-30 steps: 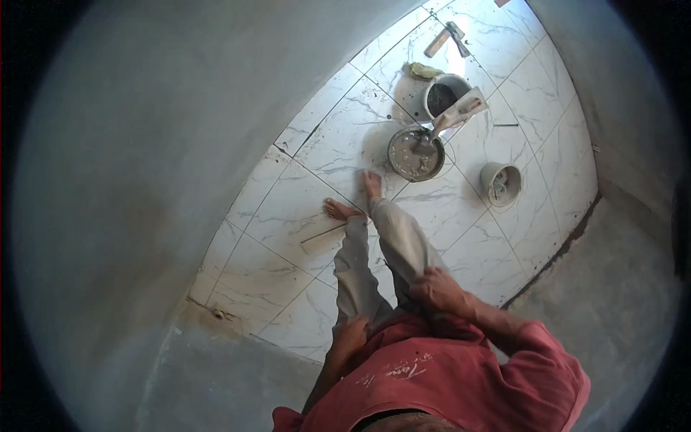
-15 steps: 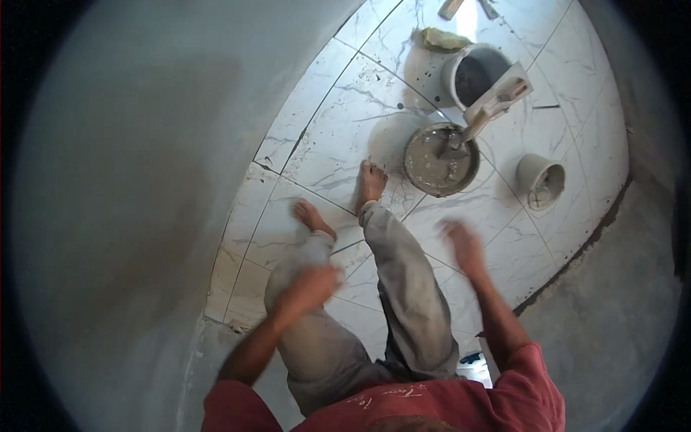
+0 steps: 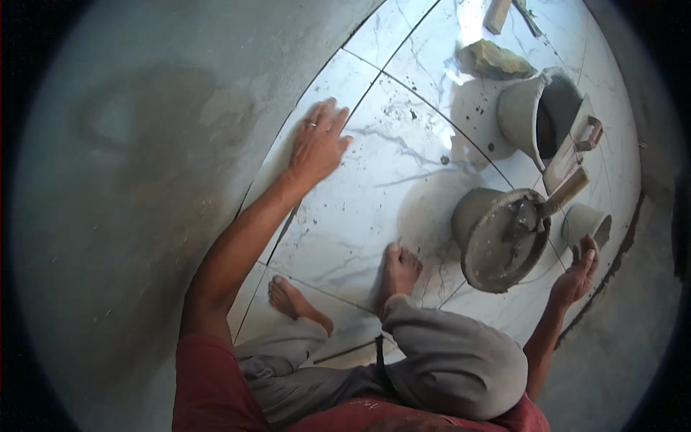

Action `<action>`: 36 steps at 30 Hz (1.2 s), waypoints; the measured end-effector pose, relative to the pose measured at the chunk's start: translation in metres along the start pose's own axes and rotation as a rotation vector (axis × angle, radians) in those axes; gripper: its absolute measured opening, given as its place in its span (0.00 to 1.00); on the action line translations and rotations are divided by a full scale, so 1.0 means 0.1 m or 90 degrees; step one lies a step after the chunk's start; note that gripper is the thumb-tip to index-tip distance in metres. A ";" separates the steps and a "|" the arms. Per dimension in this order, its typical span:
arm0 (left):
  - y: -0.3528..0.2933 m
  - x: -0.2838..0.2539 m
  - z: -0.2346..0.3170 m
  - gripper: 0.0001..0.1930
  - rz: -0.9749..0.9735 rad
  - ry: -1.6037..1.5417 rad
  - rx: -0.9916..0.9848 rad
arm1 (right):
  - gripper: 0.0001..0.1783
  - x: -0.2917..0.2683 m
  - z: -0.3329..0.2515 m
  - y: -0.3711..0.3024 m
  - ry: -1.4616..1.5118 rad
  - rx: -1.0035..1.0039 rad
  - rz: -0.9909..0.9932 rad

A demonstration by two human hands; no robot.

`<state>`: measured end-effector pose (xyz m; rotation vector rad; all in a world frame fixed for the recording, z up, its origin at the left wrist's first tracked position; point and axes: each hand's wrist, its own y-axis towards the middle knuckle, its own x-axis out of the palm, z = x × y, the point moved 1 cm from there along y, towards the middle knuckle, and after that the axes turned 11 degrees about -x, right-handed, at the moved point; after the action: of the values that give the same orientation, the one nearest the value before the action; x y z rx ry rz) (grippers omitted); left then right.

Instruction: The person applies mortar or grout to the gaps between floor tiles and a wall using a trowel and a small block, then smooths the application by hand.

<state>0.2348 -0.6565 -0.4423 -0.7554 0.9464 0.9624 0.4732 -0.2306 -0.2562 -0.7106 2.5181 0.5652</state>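
My left hand (image 3: 320, 144) is open, fingers spread, against the white marbled tile (image 3: 374, 180) beside the grey cement surface on the left; a ring shows on one finger. On the right, my right hand (image 3: 574, 273) has its fingers mostly stretched out, with nothing visible in them. It is just in front of a small pale bucket (image 3: 581, 222), overlapping its lower edge. Left of that hand stands a bucket of wet grey mortar (image 3: 500, 248). A trowel (image 3: 563, 193) rests in it, blade in the mortar and wooden handle pointing up to the right.
Farther back, a larger bucket (image 3: 520, 119) has a wooden float (image 3: 572, 144) leaning across its rim. Behind lie a yellowish chunk (image 3: 500, 60), a wooden block (image 3: 497, 16) and a thin strip (image 3: 527, 18). Grey cement (image 3: 144, 180) borders the tiles. Dark crumbs dot the floor.
My body has sunk lower, knees bent. The left hand has moved forward onto the tile by the left edge. My right hand has moved right, near the small bucket.
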 end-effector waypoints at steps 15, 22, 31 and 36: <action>0.11 -0.08 -0.05 0.28 -0.150 0.247 0.004 | 0.16 0.85 -1.00 0.61 -0.482 -0.394 -0.541; 0.03 -0.21 0.00 0.31 -0.282 0.291 0.016 | 0.14 0.45 -1.49 0.29 -0.562 -0.364 -0.654; 0.08 -0.30 0.04 0.34 -0.319 0.271 0.020 | 0.15 0.35 -1.78 0.00 -0.939 -0.457 -0.975; 0.03 -0.29 -0.12 0.36 -0.294 0.268 0.047 | 0.22 0.00 -2.27 0.16 -0.858 -0.339 -0.885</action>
<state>0.2207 -0.6752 -0.4214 -1.0796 1.0966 0.3669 0.3929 -0.3305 -0.0681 -1.3529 0.3646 0.7266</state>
